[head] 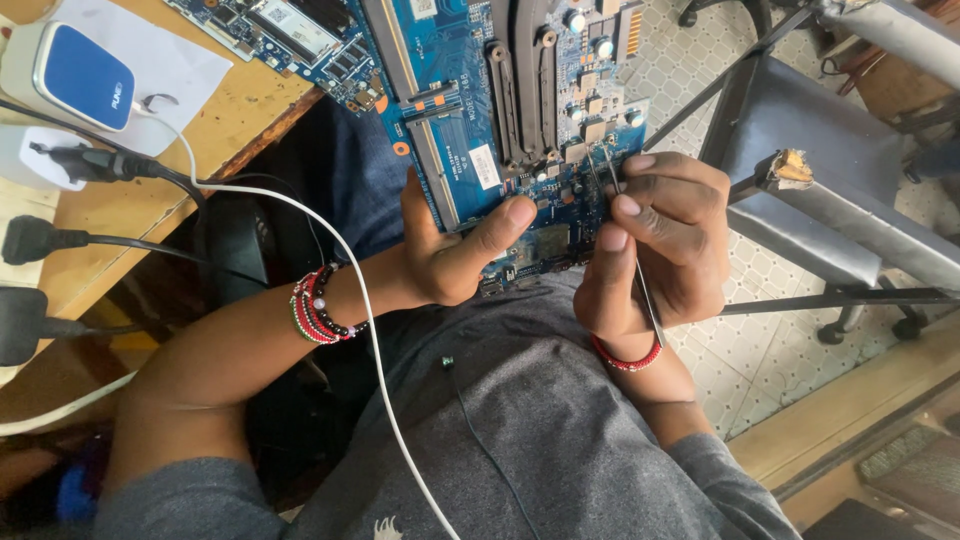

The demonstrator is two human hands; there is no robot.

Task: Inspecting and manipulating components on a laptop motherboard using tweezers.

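A blue laptop motherboard (500,90) with dark heat pipes and memory slots is held up over my lap. My left hand (450,250) grips its near edge, thumb pressed on the board face. My right hand (660,240) pinches thin metal tweezers (640,270), whose tips touch small components near the board's lower right corner. Red and black bead bracelets sit on my left wrist, a red one on my right.
A wooden table (230,120) at left carries a white and blue charger (70,70), black plugs and white paper. A white cable (350,280) runs across my left arm. A metal-framed chair (830,190) stands at right on patterned tile floor.
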